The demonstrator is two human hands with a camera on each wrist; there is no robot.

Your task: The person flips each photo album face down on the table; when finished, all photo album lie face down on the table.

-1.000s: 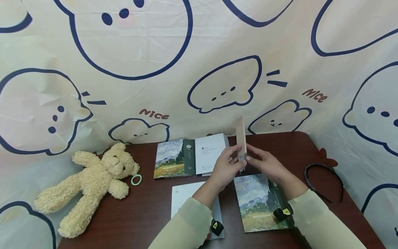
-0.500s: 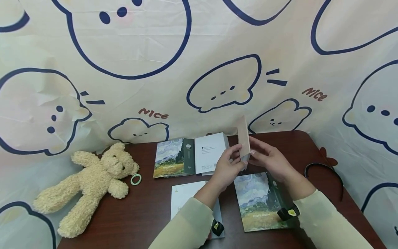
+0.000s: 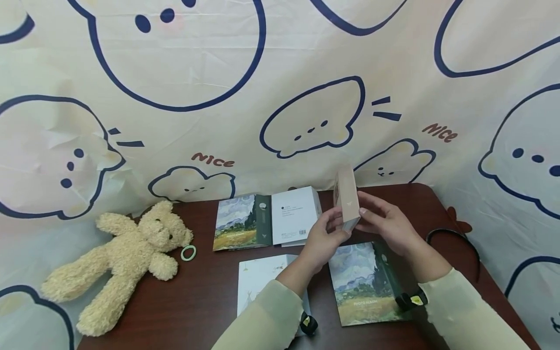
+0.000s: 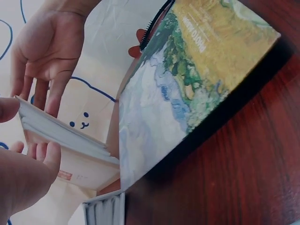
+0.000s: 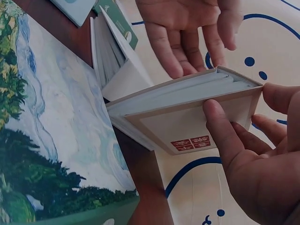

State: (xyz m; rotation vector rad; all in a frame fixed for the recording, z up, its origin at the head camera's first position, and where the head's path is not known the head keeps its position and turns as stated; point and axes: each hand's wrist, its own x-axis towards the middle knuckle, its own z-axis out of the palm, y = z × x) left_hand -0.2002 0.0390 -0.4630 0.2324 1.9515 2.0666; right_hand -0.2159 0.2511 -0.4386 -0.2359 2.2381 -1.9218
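Observation:
A beige hardcover book stands upright between my two hands, its spine turned toward me in the head view. My left hand grips its lower left side, fingers against that cover and thumb at the bottom near the spine. On the other side, my right hand holds it with the thumb near the spine edge and fingers along the cover. In the right wrist view a red seal-like print shows on the cover, and pale pages are visible between the boards. Below my right hand lies a painted photo album.
An opened album cover with landscape art lies at the back beside a white book. Another white book lies under my left forearm. A plush bear, a green ring and a black headband rest on the dark table.
The beige book has turned so more of its spine faces me. My right hand has shifted slightly right and stays on it, and the head view has moved a little.

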